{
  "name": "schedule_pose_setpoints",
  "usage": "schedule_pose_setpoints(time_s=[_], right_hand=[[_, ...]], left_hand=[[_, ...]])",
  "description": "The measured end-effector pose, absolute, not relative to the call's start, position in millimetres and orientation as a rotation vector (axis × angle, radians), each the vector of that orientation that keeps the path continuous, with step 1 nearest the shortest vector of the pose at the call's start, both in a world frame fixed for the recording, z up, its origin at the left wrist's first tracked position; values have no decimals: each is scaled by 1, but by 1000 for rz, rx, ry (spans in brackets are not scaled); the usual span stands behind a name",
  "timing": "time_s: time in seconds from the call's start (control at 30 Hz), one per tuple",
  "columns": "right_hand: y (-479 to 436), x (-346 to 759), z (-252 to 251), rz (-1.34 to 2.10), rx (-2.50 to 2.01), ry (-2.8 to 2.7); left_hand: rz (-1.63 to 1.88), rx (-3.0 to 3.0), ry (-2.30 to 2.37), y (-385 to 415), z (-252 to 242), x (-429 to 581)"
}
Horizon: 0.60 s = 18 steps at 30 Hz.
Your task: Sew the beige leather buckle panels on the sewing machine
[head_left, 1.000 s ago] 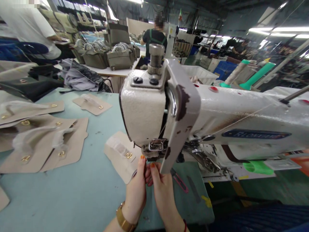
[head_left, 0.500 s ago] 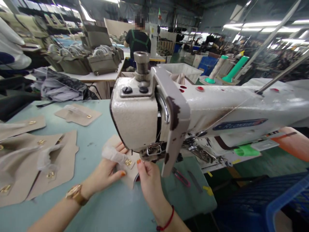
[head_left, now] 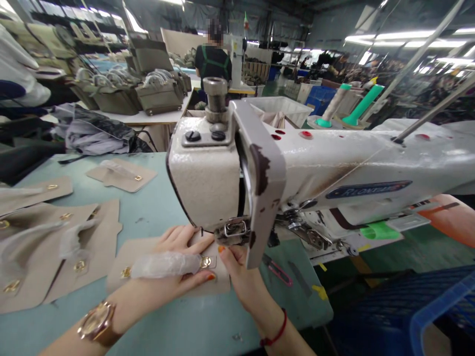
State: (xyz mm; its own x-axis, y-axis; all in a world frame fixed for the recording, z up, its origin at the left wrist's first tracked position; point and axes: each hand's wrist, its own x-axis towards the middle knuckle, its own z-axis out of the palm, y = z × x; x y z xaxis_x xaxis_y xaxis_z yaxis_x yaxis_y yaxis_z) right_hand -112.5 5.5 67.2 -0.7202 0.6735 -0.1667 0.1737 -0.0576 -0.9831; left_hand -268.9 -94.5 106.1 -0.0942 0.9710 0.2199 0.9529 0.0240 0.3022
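Observation:
A beige bag panel (head_left: 128, 253) lies flat on the pale green table, its right end beside the sewing machine's presser foot area. A handle wrapped in white plastic (head_left: 166, 265) is fixed to it by gold rings (head_left: 206, 262). My left hand (head_left: 177, 241) rests flat on the panel, under the handle, with fingers stretched and thumb apart. At the panel's right edge, my right hand (head_left: 243, 277) has thumb and fingers closed on the material. The white sewing machine head (head_left: 204, 183) rises just beyond both hands and hides the needle.
More beige panels with wrapped handles (head_left: 29, 262) lie at the left. Thread snips (head_left: 278, 272) and a grey strip (head_left: 300, 278) lie right of my right hand. A blue basket (head_left: 415, 326) stands lower right. Behind are olive bags (head_left: 159, 96) and a person (head_left: 213, 62).
The panel now lies flat and spread out, after being tilted with an edge raised. My left hand has slid further under the handle, and my right hand has shifted slightly right.

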Motion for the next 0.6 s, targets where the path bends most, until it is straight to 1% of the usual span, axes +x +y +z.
schedule_pose_setpoints(time_s=[0.07,0.2,0.4,0.53,0.6], right_hand=[[9,-109,68,1826,-883,-1878],[8,-92,71,1732,-864,-1965],[-4,-61,53,1862,-724,-2017],[-8,-59,44,1817,-733,-2009],[-8,-62,43,1794,-746,-1995]], left_hand=[[506,2087,2290,-96,107,-261],[481,2073,2335,-96,109,-254],[516,2059,2353,-95,111,-253],[466,2024,2340,-94,113,-252],[576,1954,2325,-93,114,-252]])
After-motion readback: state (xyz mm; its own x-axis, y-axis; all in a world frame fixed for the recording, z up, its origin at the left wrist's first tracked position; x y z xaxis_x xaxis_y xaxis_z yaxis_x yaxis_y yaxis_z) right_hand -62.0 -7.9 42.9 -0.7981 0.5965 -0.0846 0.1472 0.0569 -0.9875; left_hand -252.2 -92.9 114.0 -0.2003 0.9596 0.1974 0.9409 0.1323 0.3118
